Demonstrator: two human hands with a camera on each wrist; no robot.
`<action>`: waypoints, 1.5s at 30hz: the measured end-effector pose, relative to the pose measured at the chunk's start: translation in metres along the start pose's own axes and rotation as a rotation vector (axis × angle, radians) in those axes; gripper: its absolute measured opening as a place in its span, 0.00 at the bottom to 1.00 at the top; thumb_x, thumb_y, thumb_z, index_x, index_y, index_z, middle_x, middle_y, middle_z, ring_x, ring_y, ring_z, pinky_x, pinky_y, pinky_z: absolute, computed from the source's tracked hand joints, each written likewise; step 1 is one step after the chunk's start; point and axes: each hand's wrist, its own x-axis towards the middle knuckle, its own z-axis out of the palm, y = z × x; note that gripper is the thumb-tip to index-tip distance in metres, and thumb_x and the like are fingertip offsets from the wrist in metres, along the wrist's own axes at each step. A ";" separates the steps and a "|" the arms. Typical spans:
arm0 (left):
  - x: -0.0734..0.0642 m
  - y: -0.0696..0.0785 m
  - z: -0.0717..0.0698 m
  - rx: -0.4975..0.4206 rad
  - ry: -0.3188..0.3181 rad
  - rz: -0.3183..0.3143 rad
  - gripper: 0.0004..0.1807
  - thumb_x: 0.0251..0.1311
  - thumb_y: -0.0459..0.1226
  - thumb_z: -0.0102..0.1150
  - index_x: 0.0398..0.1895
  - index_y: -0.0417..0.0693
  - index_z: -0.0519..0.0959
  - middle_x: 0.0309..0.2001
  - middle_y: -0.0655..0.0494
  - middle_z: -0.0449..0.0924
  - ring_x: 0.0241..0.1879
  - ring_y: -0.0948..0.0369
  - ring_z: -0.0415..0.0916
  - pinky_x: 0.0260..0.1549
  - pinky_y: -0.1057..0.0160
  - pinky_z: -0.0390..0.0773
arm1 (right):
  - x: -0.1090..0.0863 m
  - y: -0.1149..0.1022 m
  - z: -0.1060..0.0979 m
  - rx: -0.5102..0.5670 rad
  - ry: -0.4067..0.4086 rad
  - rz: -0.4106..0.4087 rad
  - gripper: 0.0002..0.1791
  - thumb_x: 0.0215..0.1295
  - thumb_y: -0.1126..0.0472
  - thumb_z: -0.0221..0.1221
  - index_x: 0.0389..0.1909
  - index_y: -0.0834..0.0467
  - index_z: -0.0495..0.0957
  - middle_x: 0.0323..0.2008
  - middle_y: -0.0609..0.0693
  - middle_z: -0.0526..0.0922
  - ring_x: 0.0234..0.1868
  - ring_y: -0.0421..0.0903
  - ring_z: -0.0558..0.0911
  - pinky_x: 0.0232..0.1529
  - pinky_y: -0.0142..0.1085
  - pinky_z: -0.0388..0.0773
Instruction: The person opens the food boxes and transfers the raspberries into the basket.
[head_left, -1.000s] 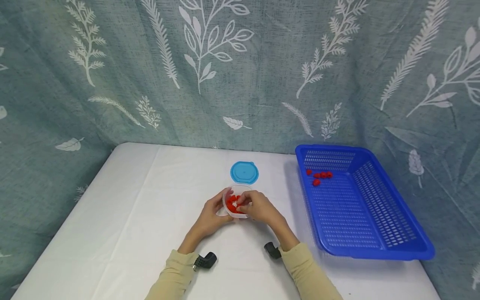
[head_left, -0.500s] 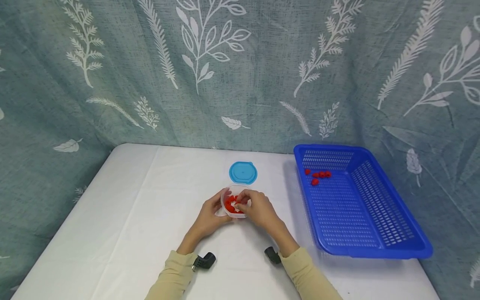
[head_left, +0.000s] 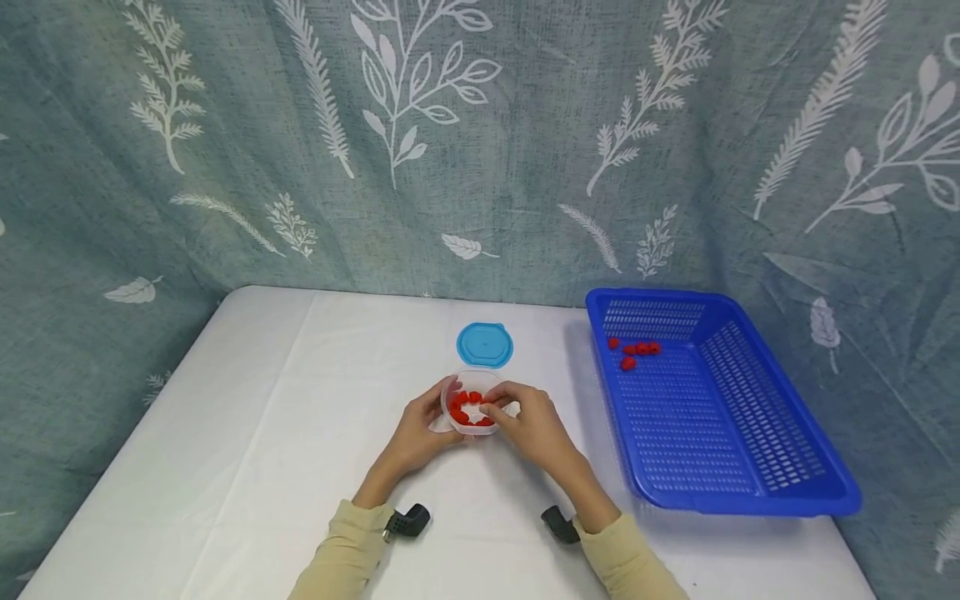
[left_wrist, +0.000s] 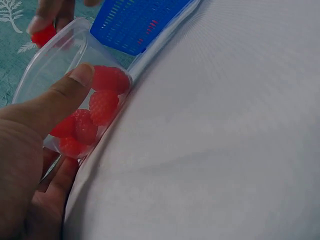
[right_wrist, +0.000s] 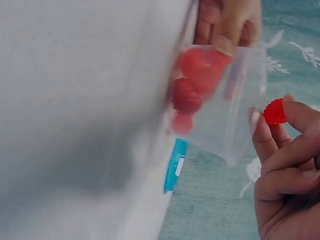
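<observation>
A clear plastic tub (head_left: pixel 485 379) stands on the table with several red raspberries (left_wrist: pixel 104 106) inside. My left hand (head_left: pixel 420 429) grips it from the left, thumb along the near wall and fingers round the far side. At the tub's right rim is my right hand (head_left: pixel 531 421). Between its thumb and fingertips it pinches one raspberry (right_wrist: pixel 275 111), which shows just outside the tub's opening in the right wrist view. The left wrist view shows that same red berry (left_wrist: pixel 43 36) past the rim.
A blue lid (head_left: pixel 485 344) lies flat behind the tub. To the right stands a blue perforated basket (head_left: pixel 697 417), with several raspberries (head_left: pixel 628 363) in its back left corner. A patterned cloth (head_left: pixel 315 125) hangs behind the white table (head_left: pixel 300 400).
My right hand has drawn back from inside the tub toward its right rim, a raspberry pinched in its fingertips. The left hand keeps its grip on the tub.
</observation>
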 end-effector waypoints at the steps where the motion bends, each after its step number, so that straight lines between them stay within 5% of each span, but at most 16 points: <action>1: 0.000 0.000 0.000 -0.003 0.003 -0.003 0.49 0.51 0.29 0.77 0.77 0.47 0.64 0.70 0.48 0.73 0.71 0.52 0.68 0.71 0.53 0.68 | -0.002 -0.002 -0.003 0.025 0.005 -0.004 0.05 0.65 0.59 0.69 0.40 0.54 0.86 0.34 0.43 0.86 0.38 0.42 0.80 0.34 0.34 0.77; 8: 0.000 -0.001 0.003 0.025 0.036 -0.021 0.48 0.50 0.32 0.78 0.76 0.48 0.65 0.72 0.48 0.71 0.73 0.51 0.66 0.71 0.48 0.67 | -0.012 -0.013 -0.024 0.244 -0.005 -0.063 0.11 0.66 0.62 0.68 0.47 0.57 0.86 0.42 0.53 0.86 0.13 0.39 0.64 0.11 0.29 0.64; 17: 0.001 0.001 0.003 0.032 0.023 -0.024 0.48 0.53 0.33 0.77 0.77 0.48 0.64 0.74 0.51 0.67 0.75 0.52 0.62 0.72 0.50 0.66 | -0.020 -0.043 -0.074 0.371 0.077 -0.229 0.13 0.65 0.69 0.65 0.51 0.63 0.85 0.44 0.61 0.85 0.09 0.39 0.60 0.07 0.28 0.58; 24: 0.002 0.001 0.000 -0.003 0.010 -0.017 0.49 0.50 0.31 0.78 0.77 0.47 0.63 0.70 0.47 0.73 0.73 0.52 0.66 0.72 0.53 0.67 | -0.011 -0.048 -0.115 0.372 0.219 -0.326 0.13 0.64 0.75 0.64 0.49 0.65 0.86 0.40 0.44 0.87 0.06 0.38 0.59 0.05 0.32 0.55; 29: 0.002 0.001 -0.001 0.008 0.005 -0.010 0.49 0.50 0.30 0.77 0.77 0.46 0.63 0.70 0.46 0.73 0.72 0.51 0.66 0.71 0.54 0.67 | 0.001 -0.039 -0.142 0.342 0.296 -0.305 0.13 0.65 0.74 0.64 0.50 0.66 0.85 0.37 0.38 0.87 0.06 0.39 0.61 0.05 0.32 0.57; 35: 0.002 0.001 0.000 -0.001 0.001 0.003 0.49 0.50 0.29 0.77 0.77 0.46 0.63 0.70 0.45 0.73 0.73 0.50 0.66 0.72 0.54 0.67 | 0.013 -0.018 -0.168 0.330 0.394 -0.222 0.15 0.66 0.68 0.66 0.52 0.66 0.84 0.36 0.35 0.89 0.13 0.36 0.77 0.10 0.28 0.71; 45: 0.001 0.001 0.004 -0.003 0.017 -0.018 0.49 0.50 0.30 0.78 0.77 0.48 0.64 0.70 0.47 0.73 0.73 0.51 0.66 0.71 0.53 0.67 | 0.039 0.042 -0.199 0.373 0.571 -0.062 0.16 0.64 0.64 0.69 0.52 0.63 0.86 0.36 0.36 0.87 0.12 0.34 0.69 0.11 0.25 0.68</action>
